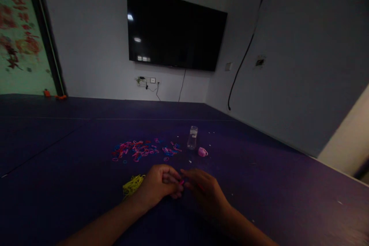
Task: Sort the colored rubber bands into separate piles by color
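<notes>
My left hand [162, 181] is closed in a pinch on a small pink object [181, 182], perhaps a rubber band; its exact kind is too small to tell. Close beside it, my right hand [208, 191] has its fingers curled towards the same spot. A thin reddish-pink strip [201, 187] shows among the right hand's fingers, mostly hidden. By my left wrist lies a heap of yellow rubber bands [133, 185]. Beyond my hands, pink, red and blue rubber bands [141, 150] are scattered over the dark purple surface [86, 184].
A clear bottle [192, 138] and a pink cap with a loop [202, 152] are past my right hand. Small white scraps [190, 161] dot the surface. A wall bounds the right side, where a black cable [245, 59] hangs. A television [175, 30] is mounted ahead.
</notes>
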Demonstrator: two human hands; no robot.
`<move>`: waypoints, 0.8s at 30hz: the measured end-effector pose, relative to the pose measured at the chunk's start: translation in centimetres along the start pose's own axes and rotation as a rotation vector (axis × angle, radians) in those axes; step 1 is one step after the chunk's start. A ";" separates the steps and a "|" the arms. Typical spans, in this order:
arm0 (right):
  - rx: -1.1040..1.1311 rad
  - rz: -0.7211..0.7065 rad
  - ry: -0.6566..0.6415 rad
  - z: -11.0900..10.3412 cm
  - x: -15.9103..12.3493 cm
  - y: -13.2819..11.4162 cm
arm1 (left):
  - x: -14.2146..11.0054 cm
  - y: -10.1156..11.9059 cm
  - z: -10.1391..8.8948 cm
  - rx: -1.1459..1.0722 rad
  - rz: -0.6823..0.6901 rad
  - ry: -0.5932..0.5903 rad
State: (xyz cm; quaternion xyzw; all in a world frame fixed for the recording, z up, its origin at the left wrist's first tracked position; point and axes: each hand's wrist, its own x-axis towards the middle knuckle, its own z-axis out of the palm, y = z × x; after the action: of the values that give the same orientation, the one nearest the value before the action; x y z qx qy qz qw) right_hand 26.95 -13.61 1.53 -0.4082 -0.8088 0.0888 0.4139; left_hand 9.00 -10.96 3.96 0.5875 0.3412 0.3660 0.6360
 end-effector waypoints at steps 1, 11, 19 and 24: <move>0.031 -0.014 0.002 0.2 0.0 -0.4 | -0.1 -0.1 0.2 0.000 -0.015 -0.004; 0.060 -0.014 0.067 0.4 0.2 -1.2 | -0.1 -0.3 0.2 -0.043 -0.056 0.002; 0.056 -0.029 0.084 0.4 0.1 -1.4 | -0.2 0.0 0.1 -0.056 -0.032 0.033; 0.062 0.034 0.061 0.4 0.1 -1.3 | 0.2 0.6 -0.4 -0.059 0.009 0.056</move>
State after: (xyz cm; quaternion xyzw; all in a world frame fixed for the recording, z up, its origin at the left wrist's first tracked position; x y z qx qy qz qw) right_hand 25.83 -14.31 2.01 -0.4116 -0.7856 0.1085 0.4490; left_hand 8.74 -10.57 4.51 0.5595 0.3454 0.3952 0.6415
